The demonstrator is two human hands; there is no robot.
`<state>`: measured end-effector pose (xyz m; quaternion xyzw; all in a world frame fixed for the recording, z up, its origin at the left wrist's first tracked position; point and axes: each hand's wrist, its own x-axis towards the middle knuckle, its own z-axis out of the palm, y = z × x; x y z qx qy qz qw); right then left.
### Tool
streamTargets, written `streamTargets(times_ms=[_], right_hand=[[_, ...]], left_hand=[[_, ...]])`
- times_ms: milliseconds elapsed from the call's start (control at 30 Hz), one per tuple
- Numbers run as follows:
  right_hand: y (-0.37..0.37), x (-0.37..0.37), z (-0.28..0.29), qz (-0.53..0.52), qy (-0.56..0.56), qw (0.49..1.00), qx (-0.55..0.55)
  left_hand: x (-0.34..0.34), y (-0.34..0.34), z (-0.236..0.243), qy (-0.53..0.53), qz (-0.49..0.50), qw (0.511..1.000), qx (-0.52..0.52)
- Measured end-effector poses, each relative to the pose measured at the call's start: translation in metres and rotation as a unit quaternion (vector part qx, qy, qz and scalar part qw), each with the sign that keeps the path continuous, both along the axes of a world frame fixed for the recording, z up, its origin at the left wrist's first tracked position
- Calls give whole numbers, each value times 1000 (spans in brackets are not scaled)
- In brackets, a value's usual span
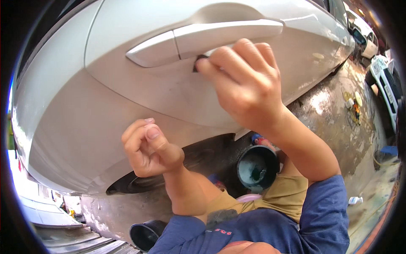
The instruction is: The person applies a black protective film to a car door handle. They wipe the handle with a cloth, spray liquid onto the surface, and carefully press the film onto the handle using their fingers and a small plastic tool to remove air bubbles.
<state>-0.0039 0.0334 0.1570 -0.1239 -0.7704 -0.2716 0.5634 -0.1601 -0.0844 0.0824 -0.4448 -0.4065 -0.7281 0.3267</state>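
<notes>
A light silver-white car door (169, 91) stands in front of me, with a long silver door handle (228, 37) across its upper part. My right hand (247, 80) is just below the handle, its fingers pinched on a small dark piece (198, 63). Only a bit of that piece shows past the fingertips, so its kind is hidden. The piece is close against the door panel. Lower and to the left, my left hand (150, 148) is raised in front of the car's side, fingers curled in and thumb bent beside them. Nothing shows in it.
A dark bucket (258, 167) with foamy water stands by my legs. Another black bucket (146, 235) is at the lower left, near grey slats (84, 243). On the wet floor at right lie a small white bottle (355, 200) and several small items. Another white vehicle (387, 84) stands far right.
</notes>
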Motion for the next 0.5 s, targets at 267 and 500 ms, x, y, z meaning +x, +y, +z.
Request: streamTargets(times_ms=[267,500], right_hand=[[-47,35,-40,358,96,821,-435],[-54,53,-89,485,160,509,-693]], left_hand=[[20,-8,6,47,-3,999,17],[72,-15,-1,-56,-191,925,-324]])
